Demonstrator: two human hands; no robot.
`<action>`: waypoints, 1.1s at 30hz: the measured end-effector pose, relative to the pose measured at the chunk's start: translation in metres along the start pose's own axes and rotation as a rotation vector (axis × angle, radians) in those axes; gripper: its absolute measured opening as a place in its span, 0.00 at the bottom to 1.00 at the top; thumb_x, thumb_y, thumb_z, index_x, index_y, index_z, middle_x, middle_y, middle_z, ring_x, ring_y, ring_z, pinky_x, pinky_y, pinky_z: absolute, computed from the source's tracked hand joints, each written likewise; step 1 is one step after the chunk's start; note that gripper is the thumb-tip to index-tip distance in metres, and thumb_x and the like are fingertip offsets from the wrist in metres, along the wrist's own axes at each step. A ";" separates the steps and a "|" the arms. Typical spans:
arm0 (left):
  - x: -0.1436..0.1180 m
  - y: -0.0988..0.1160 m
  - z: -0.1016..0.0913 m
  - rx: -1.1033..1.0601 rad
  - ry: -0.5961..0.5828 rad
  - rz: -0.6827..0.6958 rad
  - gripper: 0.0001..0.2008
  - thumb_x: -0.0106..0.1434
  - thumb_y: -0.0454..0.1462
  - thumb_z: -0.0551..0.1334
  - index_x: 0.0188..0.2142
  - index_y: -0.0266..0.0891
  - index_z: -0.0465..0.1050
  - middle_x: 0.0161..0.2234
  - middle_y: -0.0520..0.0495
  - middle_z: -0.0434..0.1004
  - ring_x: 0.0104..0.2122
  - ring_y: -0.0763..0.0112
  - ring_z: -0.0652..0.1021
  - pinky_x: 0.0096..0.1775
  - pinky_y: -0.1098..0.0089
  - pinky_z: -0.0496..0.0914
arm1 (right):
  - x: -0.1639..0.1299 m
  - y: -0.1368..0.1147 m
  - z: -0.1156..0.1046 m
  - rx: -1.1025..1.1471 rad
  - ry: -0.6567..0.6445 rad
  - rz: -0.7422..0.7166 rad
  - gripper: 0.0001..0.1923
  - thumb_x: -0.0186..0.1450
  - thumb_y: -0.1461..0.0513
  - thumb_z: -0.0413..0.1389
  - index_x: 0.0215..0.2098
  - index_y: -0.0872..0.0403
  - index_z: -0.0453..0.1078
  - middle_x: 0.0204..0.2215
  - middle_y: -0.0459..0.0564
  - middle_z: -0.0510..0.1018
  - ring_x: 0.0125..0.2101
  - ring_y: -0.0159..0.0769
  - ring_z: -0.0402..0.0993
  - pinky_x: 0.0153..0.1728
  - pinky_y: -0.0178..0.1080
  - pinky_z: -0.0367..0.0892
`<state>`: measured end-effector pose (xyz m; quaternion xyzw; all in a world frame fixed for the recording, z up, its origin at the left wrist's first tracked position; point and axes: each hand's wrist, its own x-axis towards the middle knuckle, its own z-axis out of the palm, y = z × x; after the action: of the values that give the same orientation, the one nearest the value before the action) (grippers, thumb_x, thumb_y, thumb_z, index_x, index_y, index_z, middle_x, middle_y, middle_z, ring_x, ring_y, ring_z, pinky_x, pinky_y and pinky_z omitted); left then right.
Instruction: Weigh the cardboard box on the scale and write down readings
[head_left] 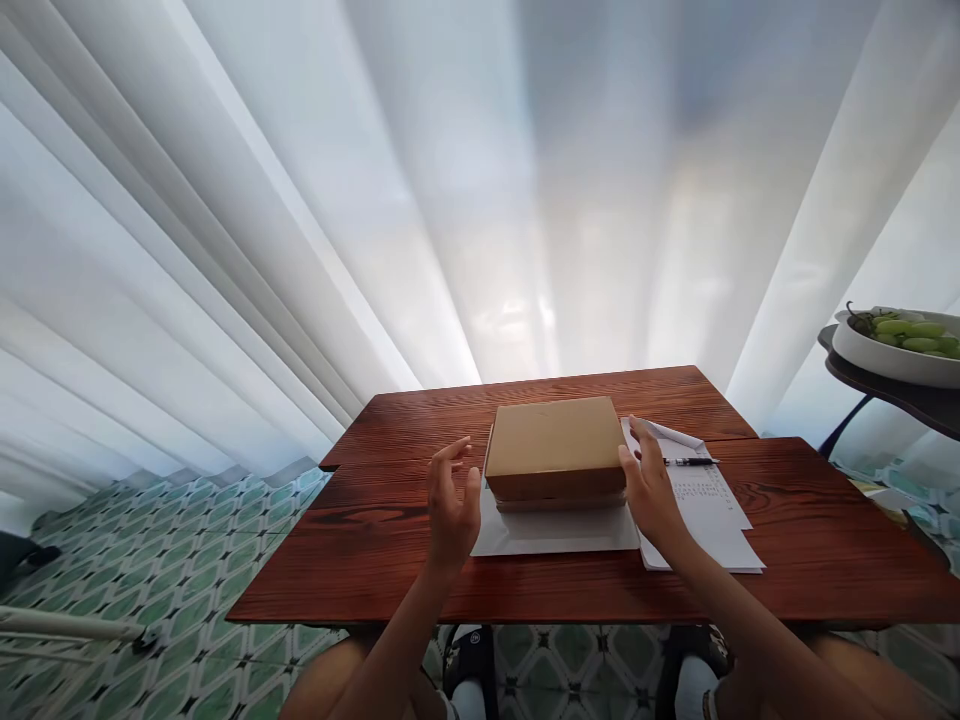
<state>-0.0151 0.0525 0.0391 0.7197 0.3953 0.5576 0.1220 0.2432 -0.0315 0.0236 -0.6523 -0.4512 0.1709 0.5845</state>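
A closed brown cardboard box point(556, 440) sits near the middle of the wooden table, on top of a white sheet of paper point(555, 535). To its left, my left hand point(454, 505) is raised with fingers apart and slightly curled, a small gap from the box. My right hand point(649, 480) is at the box's right side, fingers spread and nothing in them; whether its fingertips touch the cardboard I cannot tell. Under and beside that hand lie white papers point(712, 510) with rows of handwriting. A dark pen point(691, 461) rests across them.
The reddish-brown wooden table point(360, 560) has its front edge just above my knees. At the far right a white bowl of green grapes point(900, 350) stands on a dark stand. White curtains point(480, 200) hang behind the table. Patterned green tiles point(187, 570) cover the floor.
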 end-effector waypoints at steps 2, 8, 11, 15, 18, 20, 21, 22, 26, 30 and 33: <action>0.000 -0.006 0.000 -0.134 -0.057 -0.207 0.19 0.70 0.41 0.54 0.59 0.41 0.66 0.58 0.40 0.70 0.57 0.60 0.71 0.56 0.58 0.67 | -0.003 0.001 0.000 0.051 -0.053 0.122 0.38 0.71 0.44 0.44 0.72 0.52 0.51 0.71 0.53 0.55 0.70 0.48 0.50 0.69 0.56 0.48; -0.001 -0.014 0.008 -0.391 -0.229 -0.598 0.34 0.69 0.50 0.54 0.69 0.37 0.53 0.69 0.38 0.55 0.68 0.59 0.59 0.67 0.57 0.55 | -0.012 0.002 -0.001 0.071 -0.110 0.206 0.42 0.68 0.39 0.44 0.73 0.54 0.53 0.71 0.53 0.55 0.71 0.47 0.47 0.71 0.53 0.44; -0.005 -0.015 0.014 -0.434 -0.294 -0.652 0.37 0.70 0.53 0.52 0.71 0.36 0.49 0.71 0.39 0.51 0.70 0.59 0.55 0.69 0.57 0.51 | -0.013 0.005 -0.001 0.056 -0.099 0.195 0.41 0.69 0.40 0.43 0.71 0.54 0.57 0.70 0.54 0.59 0.70 0.49 0.50 0.71 0.53 0.45; -0.012 -0.010 0.020 -0.332 -0.358 -0.554 0.38 0.69 0.53 0.54 0.70 0.34 0.51 0.70 0.39 0.53 0.69 0.56 0.56 0.69 0.55 0.52 | -0.014 0.007 0.000 0.044 -0.097 0.127 0.38 0.72 0.41 0.41 0.70 0.54 0.59 0.68 0.54 0.61 0.69 0.47 0.53 0.72 0.52 0.43; -0.015 -0.002 0.021 -0.258 -0.406 -0.493 0.39 0.69 0.54 0.54 0.72 0.35 0.48 0.71 0.40 0.51 0.70 0.56 0.56 0.68 0.54 0.53 | -0.014 0.007 0.001 0.030 -0.092 0.083 0.37 0.73 0.42 0.39 0.71 0.53 0.58 0.68 0.53 0.62 0.69 0.45 0.53 0.72 0.52 0.43; -0.016 0.003 0.022 -0.246 -0.425 -0.508 0.40 0.69 0.54 0.52 0.72 0.37 0.45 0.72 0.42 0.49 0.70 0.56 0.55 0.68 0.53 0.53 | -0.014 0.007 0.001 0.013 -0.088 0.070 0.37 0.74 0.42 0.38 0.71 0.53 0.57 0.68 0.53 0.62 0.69 0.46 0.53 0.72 0.52 0.44; -0.016 0.005 0.022 -0.245 -0.430 -0.522 0.39 0.70 0.55 0.51 0.73 0.38 0.45 0.72 0.43 0.48 0.70 0.56 0.54 0.68 0.53 0.53 | -0.014 0.007 0.001 0.004 -0.087 0.069 0.37 0.74 0.42 0.38 0.71 0.53 0.57 0.68 0.53 0.62 0.69 0.46 0.54 0.71 0.52 0.45; -0.017 0.007 0.022 -0.247 -0.430 -0.533 0.39 0.70 0.55 0.51 0.73 0.39 0.45 0.72 0.43 0.48 0.70 0.57 0.54 0.68 0.53 0.53 | -0.015 0.007 0.000 -0.004 -0.084 0.072 0.37 0.74 0.42 0.38 0.71 0.53 0.57 0.69 0.53 0.61 0.69 0.46 0.54 0.71 0.53 0.45; -0.020 0.011 0.024 -0.265 -0.401 -0.543 0.38 0.70 0.55 0.50 0.73 0.40 0.44 0.72 0.44 0.47 0.71 0.58 0.53 0.69 0.54 0.53 | -0.016 0.007 0.000 -0.008 -0.067 0.093 0.37 0.74 0.41 0.38 0.71 0.53 0.57 0.69 0.54 0.60 0.69 0.46 0.54 0.71 0.52 0.45; -0.021 0.014 0.025 -0.279 -0.380 -0.549 0.37 0.71 0.54 0.50 0.72 0.41 0.44 0.73 0.43 0.45 0.71 0.58 0.52 0.69 0.53 0.52 | -0.016 0.007 0.002 0.017 -0.070 0.053 0.36 0.75 0.42 0.38 0.71 0.52 0.57 0.68 0.53 0.62 0.69 0.46 0.53 0.71 0.52 0.45; -0.020 0.016 0.024 -0.293 -0.363 -0.555 0.35 0.71 0.53 0.50 0.71 0.41 0.48 0.72 0.42 0.49 0.71 0.58 0.53 0.69 0.54 0.52 | -0.017 0.010 0.004 0.029 -0.049 0.023 0.35 0.75 0.43 0.38 0.71 0.53 0.57 0.68 0.54 0.63 0.68 0.46 0.55 0.70 0.51 0.47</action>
<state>0.0124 0.0340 0.0261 0.6471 0.4632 0.4173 0.4388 0.2352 -0.0413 0.0087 -0.6445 -0.4556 0.2000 0.5805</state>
